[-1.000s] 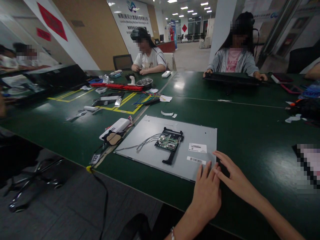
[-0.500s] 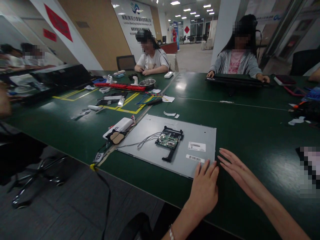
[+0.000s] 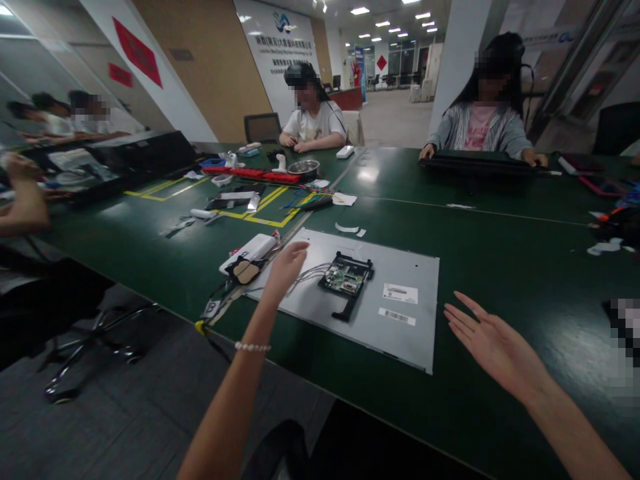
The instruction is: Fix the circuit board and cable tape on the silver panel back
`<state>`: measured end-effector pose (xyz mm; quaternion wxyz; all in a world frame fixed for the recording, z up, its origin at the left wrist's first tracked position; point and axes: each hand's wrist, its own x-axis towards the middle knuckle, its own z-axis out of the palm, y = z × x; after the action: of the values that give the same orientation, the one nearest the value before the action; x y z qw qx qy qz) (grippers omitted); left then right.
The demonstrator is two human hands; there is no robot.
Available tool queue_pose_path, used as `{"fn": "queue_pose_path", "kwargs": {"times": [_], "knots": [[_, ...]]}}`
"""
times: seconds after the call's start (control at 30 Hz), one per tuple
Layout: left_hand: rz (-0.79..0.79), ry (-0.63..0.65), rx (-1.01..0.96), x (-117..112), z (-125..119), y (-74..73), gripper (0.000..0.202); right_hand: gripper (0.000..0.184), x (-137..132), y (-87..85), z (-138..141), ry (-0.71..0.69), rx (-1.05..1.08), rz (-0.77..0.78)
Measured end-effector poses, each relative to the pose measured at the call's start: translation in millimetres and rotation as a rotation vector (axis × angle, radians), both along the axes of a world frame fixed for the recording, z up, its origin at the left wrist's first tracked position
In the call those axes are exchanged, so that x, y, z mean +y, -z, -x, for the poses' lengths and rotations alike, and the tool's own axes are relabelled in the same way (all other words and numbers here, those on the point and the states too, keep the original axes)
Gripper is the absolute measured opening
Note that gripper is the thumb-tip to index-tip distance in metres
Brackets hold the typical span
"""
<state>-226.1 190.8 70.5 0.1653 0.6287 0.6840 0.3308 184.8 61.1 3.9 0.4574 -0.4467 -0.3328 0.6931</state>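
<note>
A flat grey metal panel (image 3: 380, 340), looking like the back of a display panel, lies on the green table. A green circuit board (image 3: 346, 280) in a black plastic frame (image 3: 345, 308) rests on it, with thin grey cables running left. My left hand (image 3: 286, 268), a beaded bracelet on its wrist, hovers over the panel's left part near the cables (image 3: 313, 271). Its fingers stretch forward, partly overlapping, and nothing shows in them. To the right of the panel, my right hand (image 3: 493, 343) is open with palm turned toward the panel, apart from its edge and holding nothing.
Left of the panel sits a white device (image 3: 250, 252) with a black strap. White scraps (image 3: 347, 229) lie behind the panel. Farther back are wires (image 3: 313, 197), a red strip (image 3: 250, 173) and a metal bowl (image 3: 305, 168). Two people sit opposite, one holding a black screen (image 3: 480, 163).
My left hand has left the panel's front right corner and moved across to its left side. My right hand has turned its palm more toward the panel. The view has shifted slightly.
</note>
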Motion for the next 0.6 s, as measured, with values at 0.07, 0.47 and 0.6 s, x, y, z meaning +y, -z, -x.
{"fn": "queue_pose_path", "kwargs": {"times": [0.07, 0.47, 0.6], "knots": [[0.04, -0.1, 0.109, 29.3, 33.2, 3.0, 0.043, 0.073, 0.7, 1.8, 0.3, -0.024, -0.031, -0.031], [0.256, -0.07, 0.343, 60.8, 84.4, 34.9, 0.04, 0.071, 8.5, 9.0, 14.5, 0.001, -0.018, -0.076], [0.255, -0.061, 0.394, 60.1, 81.1, 43.8, 0.044, 0.073, 10.9, 2.0, 23.1, -0.003, -0.049, -0.057]]}}
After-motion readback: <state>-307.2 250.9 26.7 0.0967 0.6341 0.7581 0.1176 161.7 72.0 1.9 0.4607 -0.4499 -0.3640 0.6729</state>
